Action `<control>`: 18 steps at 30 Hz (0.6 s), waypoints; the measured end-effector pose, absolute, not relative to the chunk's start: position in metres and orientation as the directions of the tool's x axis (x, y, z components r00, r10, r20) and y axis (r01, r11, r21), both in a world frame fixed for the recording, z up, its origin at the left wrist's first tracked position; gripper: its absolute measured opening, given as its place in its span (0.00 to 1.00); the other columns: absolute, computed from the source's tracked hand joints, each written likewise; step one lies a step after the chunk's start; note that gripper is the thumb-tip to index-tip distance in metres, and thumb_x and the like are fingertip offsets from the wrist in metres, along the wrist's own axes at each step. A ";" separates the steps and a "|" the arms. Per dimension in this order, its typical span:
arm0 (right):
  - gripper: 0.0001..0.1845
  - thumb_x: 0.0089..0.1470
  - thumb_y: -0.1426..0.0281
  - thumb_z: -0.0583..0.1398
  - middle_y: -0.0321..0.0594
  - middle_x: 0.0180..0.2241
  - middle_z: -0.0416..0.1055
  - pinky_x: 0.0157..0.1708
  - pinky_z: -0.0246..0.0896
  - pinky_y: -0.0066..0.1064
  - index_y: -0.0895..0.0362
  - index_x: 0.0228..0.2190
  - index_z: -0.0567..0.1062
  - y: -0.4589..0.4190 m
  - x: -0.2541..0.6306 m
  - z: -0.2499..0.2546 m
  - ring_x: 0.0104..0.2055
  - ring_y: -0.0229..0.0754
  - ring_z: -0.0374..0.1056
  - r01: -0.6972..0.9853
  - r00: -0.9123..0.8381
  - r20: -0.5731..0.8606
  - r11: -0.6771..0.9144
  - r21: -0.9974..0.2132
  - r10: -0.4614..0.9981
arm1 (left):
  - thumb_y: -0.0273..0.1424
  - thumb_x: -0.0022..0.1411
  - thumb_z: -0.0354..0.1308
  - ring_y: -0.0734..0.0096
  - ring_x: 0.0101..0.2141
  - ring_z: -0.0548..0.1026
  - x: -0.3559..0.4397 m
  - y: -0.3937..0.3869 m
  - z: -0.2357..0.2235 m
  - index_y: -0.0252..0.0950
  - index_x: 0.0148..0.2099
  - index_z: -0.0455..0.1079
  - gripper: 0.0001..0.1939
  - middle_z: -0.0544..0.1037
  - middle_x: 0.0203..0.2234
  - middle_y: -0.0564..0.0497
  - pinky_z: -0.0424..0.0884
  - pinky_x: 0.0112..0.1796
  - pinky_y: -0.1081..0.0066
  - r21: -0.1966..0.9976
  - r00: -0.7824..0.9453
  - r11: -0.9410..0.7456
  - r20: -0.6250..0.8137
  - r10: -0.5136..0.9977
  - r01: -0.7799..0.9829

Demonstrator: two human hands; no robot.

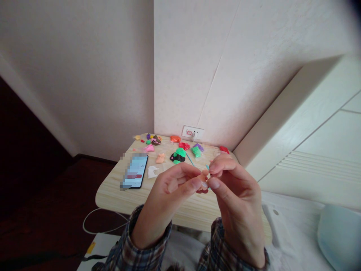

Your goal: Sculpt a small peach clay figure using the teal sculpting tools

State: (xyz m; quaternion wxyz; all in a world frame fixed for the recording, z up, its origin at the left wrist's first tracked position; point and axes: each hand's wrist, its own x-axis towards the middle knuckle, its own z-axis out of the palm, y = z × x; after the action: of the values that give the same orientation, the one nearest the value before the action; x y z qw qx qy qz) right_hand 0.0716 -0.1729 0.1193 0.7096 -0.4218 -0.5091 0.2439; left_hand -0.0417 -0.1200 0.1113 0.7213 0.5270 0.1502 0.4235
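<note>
Above the front part of the small table, my left hand [172, 190] pinches a small peach-coloured piece of modelling clay [204, 174] between thumb and fingers. A pale whitish bit shows on its lower side. My right hand [238, 192] is closed from the other side, thumb and index finger at the clay's right edge. Whether it grips the clay itself or a tiny bit on it, I cannot make out. Behind my hands, a green and black clay figure [179, 153] lies near a thin blue stick [190, 159].
On the wooden table [113, 197] lie a phone [138, 171], a white clay piece [152, 172], a peach clay packet [160, 158] and several coloured packets, including a green one [196, 152]. A wall socket [193, 132] sits behind. A white cable [84, 222] loops at left.
</note>
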 end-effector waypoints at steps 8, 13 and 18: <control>0.04 0.55 0.70 0.60 0.34 0.30 0.66 0.31 0.57 0.29 0.49 0.33 0.75 -0.175 0.071 0.118 0.34 0.37 0.61 0.124 0.356 0.571 0.568 -0.813 0.739 | 0.33 0.58 0.61 0.72 0.31 0.74 -0.042 -0.120 0.112 0.36 0.31 0.74 0.06 0.76 0.25 0.53 0.71 0.36 0.72 0.878 0.601 0.086 0.247 0.760 -0.470; 0.07 0.56 0.73 0.58 0.35 0.30 0.67 0.37 0.56 0.32 0.50 0.30 0.76 -0.176 0.069 0.120 0.37 0.39 0.61 0.335 0.406 0.677 0.589 -0.736 0.614 | 0.31 0.57 0.61 0.74 0.29 0.73 -0.043 -0.121 0.113 0.35 0.29 0.73 0.06 0.74 0.23 0.54 0.71 0.35 0.74 0.869 0.590 0.087 0.254 0.766 -0.487; 0.09 0.56 0.73 0.58 0.34 0.30 0.66 0.37 0.54 0.34 0.49 0.31 0.77 -0.174 0.067 0.123 0.37 0.40 0.60 0.467 0.413 0.741 0.575 -0.672 0.530 | 0.32 0.56 0.62 0.74 0.28 0.72 -0.043 -0.123 0.118 0.35 0.28 0.73 0.07 0.74 0.22 0.53 0.71 0.35 0.74 0.871 0.575 0.117 0.208 0.791 -0.477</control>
State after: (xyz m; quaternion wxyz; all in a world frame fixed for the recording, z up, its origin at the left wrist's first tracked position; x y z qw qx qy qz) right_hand 0.0671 -0.1744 0.1231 0.7032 -0.4605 -0.5412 0.0222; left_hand -0.0430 -0.1234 0.1180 0.7308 0.5034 0.1562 0.4336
